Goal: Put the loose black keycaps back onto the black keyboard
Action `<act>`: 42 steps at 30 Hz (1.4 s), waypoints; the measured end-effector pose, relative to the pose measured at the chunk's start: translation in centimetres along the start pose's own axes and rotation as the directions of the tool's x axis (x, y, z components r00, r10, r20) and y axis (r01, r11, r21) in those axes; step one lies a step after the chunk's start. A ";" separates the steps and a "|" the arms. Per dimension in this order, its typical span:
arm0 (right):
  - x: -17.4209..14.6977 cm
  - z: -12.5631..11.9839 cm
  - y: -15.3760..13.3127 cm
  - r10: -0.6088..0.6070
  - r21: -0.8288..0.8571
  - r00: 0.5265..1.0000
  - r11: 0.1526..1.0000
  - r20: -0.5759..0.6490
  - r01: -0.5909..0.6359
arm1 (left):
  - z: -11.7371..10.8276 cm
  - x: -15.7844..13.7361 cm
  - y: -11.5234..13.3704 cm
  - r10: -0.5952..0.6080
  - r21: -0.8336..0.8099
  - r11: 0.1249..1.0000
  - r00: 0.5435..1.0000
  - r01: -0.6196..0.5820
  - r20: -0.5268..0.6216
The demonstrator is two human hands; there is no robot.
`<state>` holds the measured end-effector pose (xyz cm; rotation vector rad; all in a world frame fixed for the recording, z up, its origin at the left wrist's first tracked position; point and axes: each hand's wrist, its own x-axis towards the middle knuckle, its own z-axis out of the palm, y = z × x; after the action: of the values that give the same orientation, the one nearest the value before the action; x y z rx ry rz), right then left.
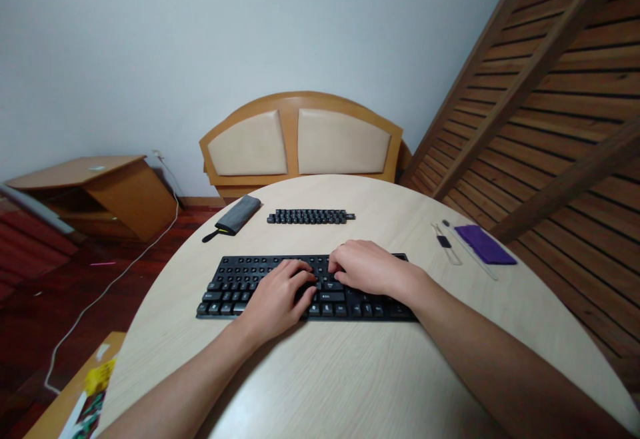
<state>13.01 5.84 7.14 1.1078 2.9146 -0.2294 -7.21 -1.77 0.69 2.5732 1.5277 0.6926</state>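
A black computer keyboard (327, 310) lies across the table in front of me. Its lower rows carry keycaps, while bare switches show in the upper rows. My left hand (283, 296) rests over the middle of the keyboard, fingers bent onto the keys and thumb apart from them. Close by on the right, my right hand (363, 267) curls down with its fingertips and thumb drawn together at the keys. Whatever it pinches, if anything, is hidden. Behind the keyboard, loose black keycaps (310, 216) stand in neat rows.
On the round pale table (380, 372), a grey pouch (239, 215) lies back left. At right are a wire keycap puller (445, 242), a thin brush (473, 252) and a purple cloth (485, 244). A headboard (293, 132) stands behind; slatted wooden panels (550, 92) lean at right.
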 end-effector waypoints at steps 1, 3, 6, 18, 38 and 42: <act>0.0 -0.1 -0.2 0.001 -0.022 1.000 1.000 0.001 -0.001 | 0.0 0.0 0.0 -0.002 0.001 1.000 1.000 0.002 0.002; -0.1 -0.3 -0.6 -0.001 -0.057 1.000 0.998 0.007 0.001 | 0.0 0.0 0.0 -0.005 0.000 1.000 1.000 0.005 0.004; -0.3 -0.7 -1.2 0.012 -0.090 1.000 0.996 0.028 -0.009 | 0.0 0.1 0.1 -0.004 -0.010 1.000 1.000 0.004 0.006; 0.0 1.1 -3.0 0.035 -0.244 0.999 0.969 0.025 -0.028 | 0.0 0.1 0.1 0.011 -0.021 1.000 1.000 -0.011 -0.007; -4.8 3.1 3.1 0.120 -0.003 0.985 0.993 -0.124 -0.121 | 0.8 0.1 1.2 0.098 -0.002 0.995 0.994 -0.098 0.057; -6.7 4.0 5.1 0.057 0.029 0.969 0.998 -0.241 -0.051 | 0.9 0.7 1.8 0.105 -0.013 0.994 0.992 -0.104 0.065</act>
<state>21.25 4.63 2.92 1.3035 3.0916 -0.1347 -5.09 -1.91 0.59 2.6566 1.3754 0.6169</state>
